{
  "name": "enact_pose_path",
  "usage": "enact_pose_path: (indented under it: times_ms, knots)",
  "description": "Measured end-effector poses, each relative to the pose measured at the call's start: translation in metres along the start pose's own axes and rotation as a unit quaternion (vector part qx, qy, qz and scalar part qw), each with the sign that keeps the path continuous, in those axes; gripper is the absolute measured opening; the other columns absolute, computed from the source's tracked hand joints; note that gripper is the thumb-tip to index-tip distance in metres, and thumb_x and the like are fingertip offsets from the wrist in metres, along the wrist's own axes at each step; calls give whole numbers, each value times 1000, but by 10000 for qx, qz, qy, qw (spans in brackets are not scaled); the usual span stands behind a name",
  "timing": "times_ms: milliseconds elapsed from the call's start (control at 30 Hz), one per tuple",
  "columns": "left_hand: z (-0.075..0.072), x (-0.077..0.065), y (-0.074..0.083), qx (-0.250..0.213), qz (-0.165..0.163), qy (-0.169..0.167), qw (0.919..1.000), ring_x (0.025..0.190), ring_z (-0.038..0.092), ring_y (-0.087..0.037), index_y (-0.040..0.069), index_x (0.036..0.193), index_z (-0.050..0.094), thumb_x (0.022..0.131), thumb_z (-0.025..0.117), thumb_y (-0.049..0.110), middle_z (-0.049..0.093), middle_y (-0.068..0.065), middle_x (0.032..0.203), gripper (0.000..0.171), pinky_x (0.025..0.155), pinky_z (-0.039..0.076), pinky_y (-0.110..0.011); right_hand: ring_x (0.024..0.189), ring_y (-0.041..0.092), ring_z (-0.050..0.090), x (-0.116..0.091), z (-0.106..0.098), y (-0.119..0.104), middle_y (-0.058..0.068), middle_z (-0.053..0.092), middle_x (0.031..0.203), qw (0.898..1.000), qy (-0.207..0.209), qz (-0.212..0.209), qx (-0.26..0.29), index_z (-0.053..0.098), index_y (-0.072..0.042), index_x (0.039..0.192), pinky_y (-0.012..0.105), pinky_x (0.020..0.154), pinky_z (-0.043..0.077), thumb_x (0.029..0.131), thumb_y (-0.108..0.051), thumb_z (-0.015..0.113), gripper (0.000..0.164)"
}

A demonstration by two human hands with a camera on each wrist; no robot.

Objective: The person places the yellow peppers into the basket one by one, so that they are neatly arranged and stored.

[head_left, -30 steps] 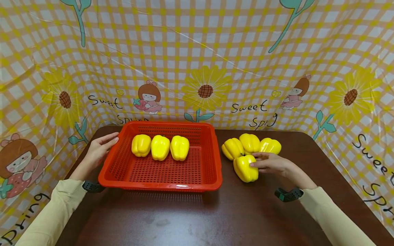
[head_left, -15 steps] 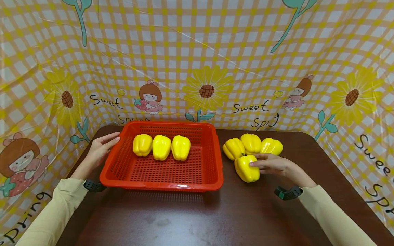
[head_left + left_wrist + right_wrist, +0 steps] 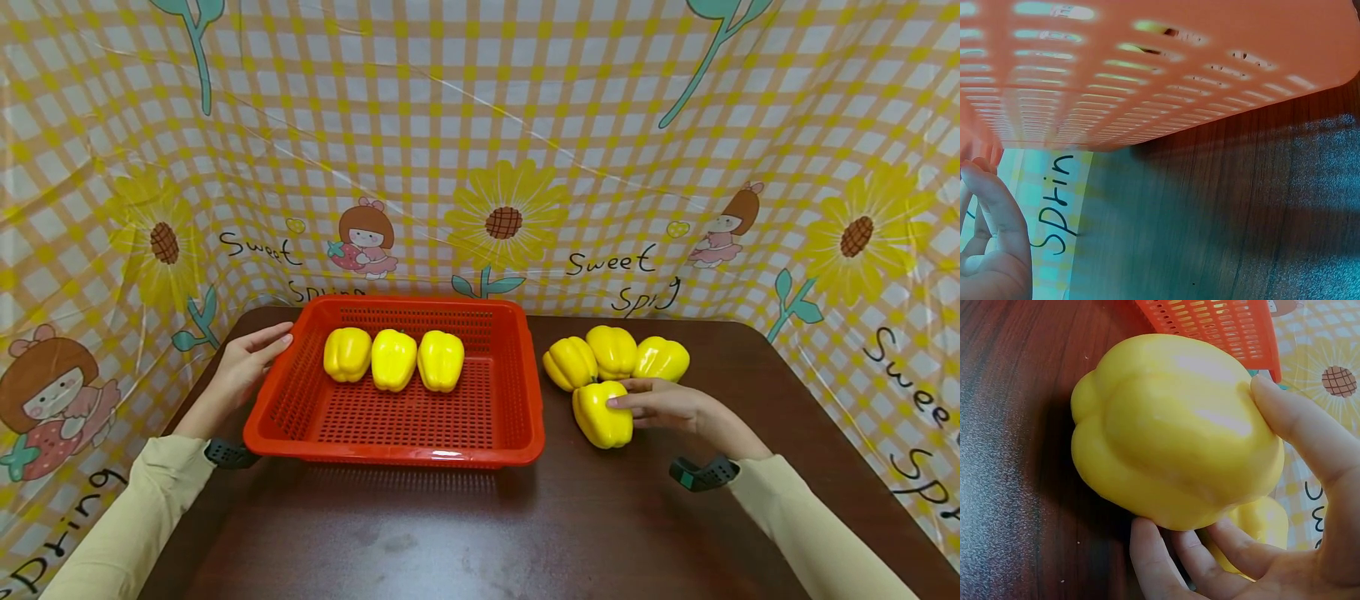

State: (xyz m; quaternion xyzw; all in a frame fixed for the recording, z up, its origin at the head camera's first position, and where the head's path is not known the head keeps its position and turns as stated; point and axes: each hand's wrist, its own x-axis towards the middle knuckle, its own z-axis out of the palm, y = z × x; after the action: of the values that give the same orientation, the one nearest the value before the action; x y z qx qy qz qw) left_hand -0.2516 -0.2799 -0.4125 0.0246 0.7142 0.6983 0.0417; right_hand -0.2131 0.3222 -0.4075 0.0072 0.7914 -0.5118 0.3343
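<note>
Right of the basket [image 3: 392,454], the right hand [image 3: 671,407] grips a pepper [image 3: 600,423]. The left hand [image 3: 242,362] touches its left side, grip unclear.

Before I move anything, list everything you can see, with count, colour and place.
table: 1, dark brown, lower part of the head view
basket: 1, red, on the table's left side
peppers in the basket: 3, yellow, side by side in its far half
loose peppers: 3, yellow, clustered right of the basket
held pepper: 1, yellow, on the near side of the loose ones
printed cloth: count unclear, white, yellow and orange checks with sunflowers, behind and at both sides
wristbands: 2, black, left and right
sleeves: 2, pale beige, left and right
left hand: 1, bare, at the basket's left rim
right hand: 1, bare, fingers gripping the held pepper
</note>
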Motion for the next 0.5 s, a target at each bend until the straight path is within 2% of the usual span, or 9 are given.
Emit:
enact_pose_path:
  times_ms: [333, 500]
  knots:
    - [0, 0, 0, 50, 40, -62, 10000, 79, 67, 1, -7, 147, 31, 95, 60, 25, 65, 23, 96, 67, 68, 57, -17, 106, 9, 61, -5, 2, 1, 3, 59, 123, 9999, -93, -101, 38, 13, 10, 149, 42, 104, 46, 97, -33, 56, 81]
    - [1, -1, 0, 75, 97, -60, 9999, 79, 67, 1, -8, 146, 31, 96, 60, 25, 65, 23, 96, 67, 68, 57, -17, 109, 11, 60, -5, 4, 1, 9, 55, 131, 9997, -133, -178, -99, 14, 10, 149, 42, 104, 47, 97, -33, 57, 80]
